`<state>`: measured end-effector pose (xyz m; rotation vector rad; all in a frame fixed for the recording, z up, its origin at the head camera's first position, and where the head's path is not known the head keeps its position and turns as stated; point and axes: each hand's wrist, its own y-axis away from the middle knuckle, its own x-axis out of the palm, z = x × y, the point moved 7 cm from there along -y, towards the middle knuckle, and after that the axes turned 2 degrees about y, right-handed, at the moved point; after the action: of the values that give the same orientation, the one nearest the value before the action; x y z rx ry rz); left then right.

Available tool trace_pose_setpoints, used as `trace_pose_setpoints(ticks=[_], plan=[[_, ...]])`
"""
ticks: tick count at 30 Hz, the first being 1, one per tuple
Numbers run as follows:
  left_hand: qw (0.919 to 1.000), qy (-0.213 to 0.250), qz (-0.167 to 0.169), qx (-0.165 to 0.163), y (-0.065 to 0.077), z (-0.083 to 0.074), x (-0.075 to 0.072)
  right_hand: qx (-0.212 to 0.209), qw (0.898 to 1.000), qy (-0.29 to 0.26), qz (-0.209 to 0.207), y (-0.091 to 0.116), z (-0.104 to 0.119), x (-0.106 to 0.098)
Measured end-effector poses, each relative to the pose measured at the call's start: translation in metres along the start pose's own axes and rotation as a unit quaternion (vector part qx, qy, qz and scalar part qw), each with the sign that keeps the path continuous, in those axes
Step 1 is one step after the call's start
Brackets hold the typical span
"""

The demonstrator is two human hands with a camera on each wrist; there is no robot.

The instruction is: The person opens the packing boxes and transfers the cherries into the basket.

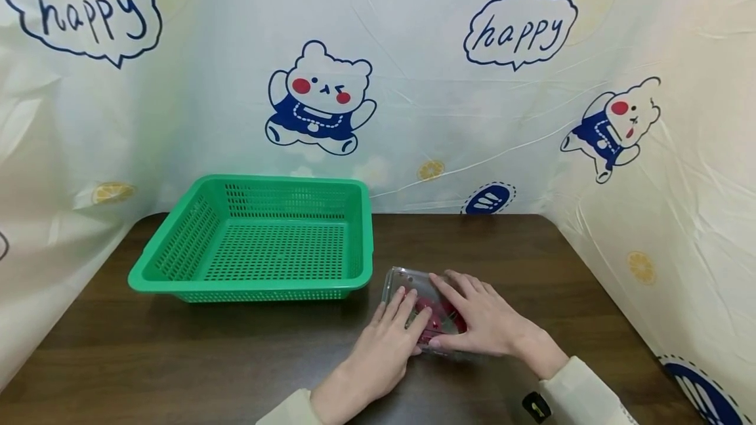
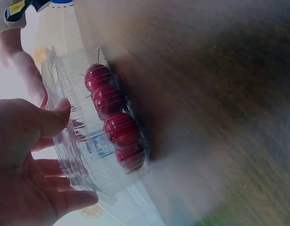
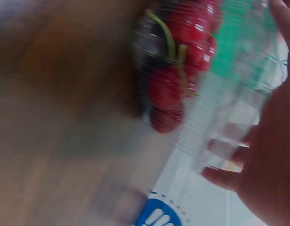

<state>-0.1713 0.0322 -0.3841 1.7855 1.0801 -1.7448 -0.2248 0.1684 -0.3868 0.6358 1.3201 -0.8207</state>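
A clear plastic clamshell box of cherries [image 1: 436, 320] lies on the table in front of the person, with both hands on it. The left hand [image 1: 386, 346] holds its left part, fingers across the lid and thumb at the near edge. In the left wrist view, that thumb [image 2: 57, 117] presses at the lid's edge, above the red cherries [image 2: 122, 129]. The right hand [image 1: 487, 317] grips the box's right part, its fingers spread towards the far edge and its thumb at the near side. Cherries with green stems [image 3: 166, 89] show through the box wall in the right wrist view.
A green perforated plastic basket [image 1: 251, 285] stands left of the box on the dark wooden table [image 1: 195, 353]. Behind and at both sides hangs a pale printed curtain [image 1: 413, 117]. A black device [image 1: 536, 406] sits by the right sleeve.
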Motion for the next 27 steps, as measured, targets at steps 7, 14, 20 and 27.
trace_pose_setpoints(ticks=[7,14,20,27], plan=[[0.9995,0.006,0.02,-0.025,0.002,-0.001,0.003,-0.001,0.999,0.0,-0.047,0.002,-0.003,0.008],[0.9964,0.023,0.011,-0.081,0.001,-0.004,-0.001,0.067,0.996,0.005,-0.065,0.003,-0.004,0.008],[0.9902,0.086,0.008,-0.11,-0.002,0.0,0.002,0.106,0.993,-0.001,-0.052,0.003,-0.001,0.007],[0.9783,0.155,0.019,-0.137,-0.008,0.006,0.009,0.12,0.993,-0.002,0.024,0.003,0.002,0.006]])
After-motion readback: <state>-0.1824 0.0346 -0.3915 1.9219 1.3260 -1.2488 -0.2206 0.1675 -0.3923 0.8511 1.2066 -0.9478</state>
